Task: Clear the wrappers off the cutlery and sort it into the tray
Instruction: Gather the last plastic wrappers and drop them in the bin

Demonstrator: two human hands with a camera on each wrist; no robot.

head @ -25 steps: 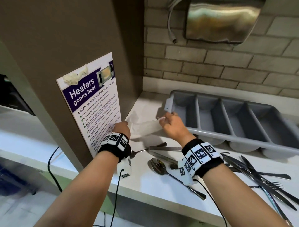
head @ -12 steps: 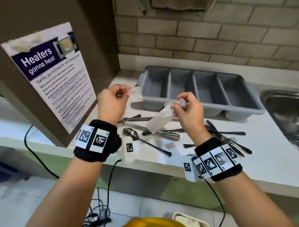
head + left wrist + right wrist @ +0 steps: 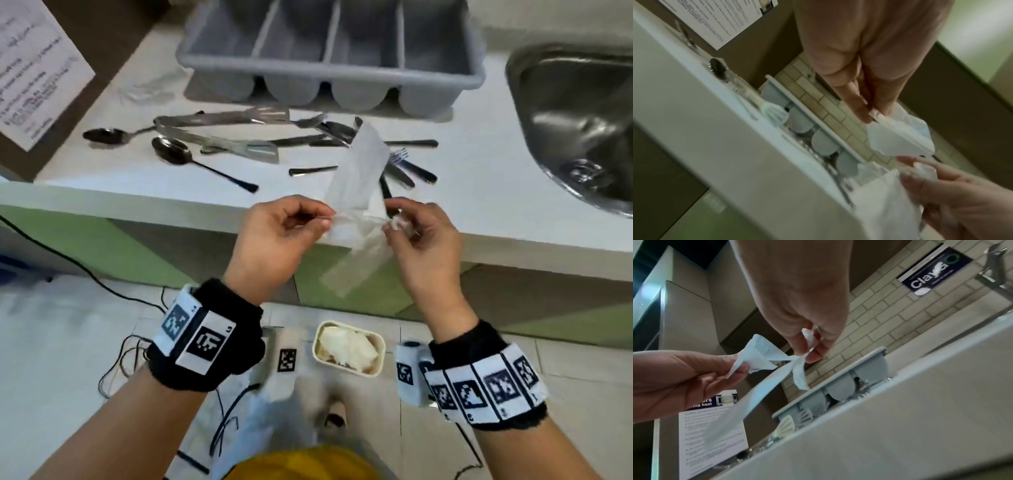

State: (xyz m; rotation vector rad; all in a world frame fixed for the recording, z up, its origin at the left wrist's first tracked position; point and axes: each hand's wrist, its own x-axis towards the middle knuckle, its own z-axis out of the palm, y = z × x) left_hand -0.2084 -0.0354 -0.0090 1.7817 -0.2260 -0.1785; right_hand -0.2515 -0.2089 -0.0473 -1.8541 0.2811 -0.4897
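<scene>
Both hands hold thin translucent white wrappers point(image 3: 356, 192) in front of the counter's edge. My left hand point(image 3: 323, 219) pinches one crumpled end between thumb and forefinger. My right hand point(image 3: 394, 219) pinches the other end, and a long strip hangs down from it. The left wrist view shows the left hand's pinch point(image 3: 871, 113) on the wrapper point(image 3: 900, 139); the right wrist view shows the right hand's pinch point(image 3: 809, 350). Bare spoons point(image 3: 178, 154), knives and forks point(image 3: 399, 157) lie loose on the white counter. Behind them stands the grey tray point(image 3: 329, 78) with several compartments.
Another clear wrapper point(image 3: 147, 89) lies on the counter left of the tray. A steel sink point(image 3: 579, 120) is at the right. On the floor below my hands stands a small bin point(image 3: 376, 368) holding white scraps. Cables point(image 3: 120, 359) trail on the floor at the left.
Both hands have drawn back from over the counter to in front of its edge and come closer together, still holding the wrappers. The view has tipped down toward the floor.
</scene>
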